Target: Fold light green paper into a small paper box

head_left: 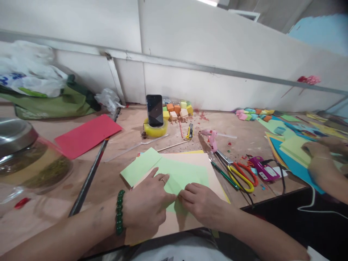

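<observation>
A light green sheet of paper [187, 174] lies on a stack of peach paper [217, 181] in front of me. My left hand [148, 199], with a ring and a green bead bracelet, presses on the green sheet with its fingers spread and index finger stretched to the right. Close to that fingertip, my right hand [199, 203] pinches the near part of the green sheet with curled fingers. Its thumb is mostly hidden. A folded light green piece [141, 166] rests beyond my left hand, overlapping the stack.
Scissors [241, 174], a green pen [225, 175], a pink glue gun [212, 139] and a utility knife [190, 131] lie beyond and right. A phone [154, 110] stands in a yellow tape roll [154, 129]. Left are red paper [88, 136] and a jar [29, 159]. Another person's hand [323, 156] works at right.
</observation>
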Motion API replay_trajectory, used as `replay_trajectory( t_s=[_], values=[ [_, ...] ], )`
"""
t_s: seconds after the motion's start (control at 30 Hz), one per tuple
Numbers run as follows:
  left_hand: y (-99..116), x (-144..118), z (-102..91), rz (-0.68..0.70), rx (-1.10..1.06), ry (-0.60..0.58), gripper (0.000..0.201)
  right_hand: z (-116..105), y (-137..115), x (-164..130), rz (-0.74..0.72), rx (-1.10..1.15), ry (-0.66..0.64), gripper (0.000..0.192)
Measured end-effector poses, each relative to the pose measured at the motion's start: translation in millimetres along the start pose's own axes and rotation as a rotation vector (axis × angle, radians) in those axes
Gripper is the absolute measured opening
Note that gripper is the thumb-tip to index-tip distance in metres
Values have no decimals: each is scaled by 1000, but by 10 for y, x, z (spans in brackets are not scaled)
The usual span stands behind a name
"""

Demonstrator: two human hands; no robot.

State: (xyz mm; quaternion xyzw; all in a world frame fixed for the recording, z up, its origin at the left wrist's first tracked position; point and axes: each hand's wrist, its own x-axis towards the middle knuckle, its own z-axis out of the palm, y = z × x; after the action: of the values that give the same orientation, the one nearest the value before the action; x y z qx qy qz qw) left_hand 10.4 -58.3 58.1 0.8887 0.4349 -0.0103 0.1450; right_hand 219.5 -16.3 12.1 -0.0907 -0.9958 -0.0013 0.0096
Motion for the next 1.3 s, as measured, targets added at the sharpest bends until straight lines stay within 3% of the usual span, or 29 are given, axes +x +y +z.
replay_trajectory(
  t_s=[0.2, 0.47, 0.9, 1.17, 1.3],
  values=[
    [-6, -16, 10, -9, -10, -2, 25, 10, -20, -142, 29, -4, 10, 7],
    [4, -34, 77, -16, -13, 15, 34, 113, -62, -430, 139, 52, 123, 21],
    [36, -414, 185, -179, 86, 49, 39, 200, -44, -474, 181, 133, 274, 30],
    [36, -427, 224, -192, 49, 34, 46, 247, -97, -582, 290, 145, 340, 30],
    [21, -451, 231, -194, 49, 12, 50, 151, -109, -659, 339, 260, 373, 32]
  ],
)
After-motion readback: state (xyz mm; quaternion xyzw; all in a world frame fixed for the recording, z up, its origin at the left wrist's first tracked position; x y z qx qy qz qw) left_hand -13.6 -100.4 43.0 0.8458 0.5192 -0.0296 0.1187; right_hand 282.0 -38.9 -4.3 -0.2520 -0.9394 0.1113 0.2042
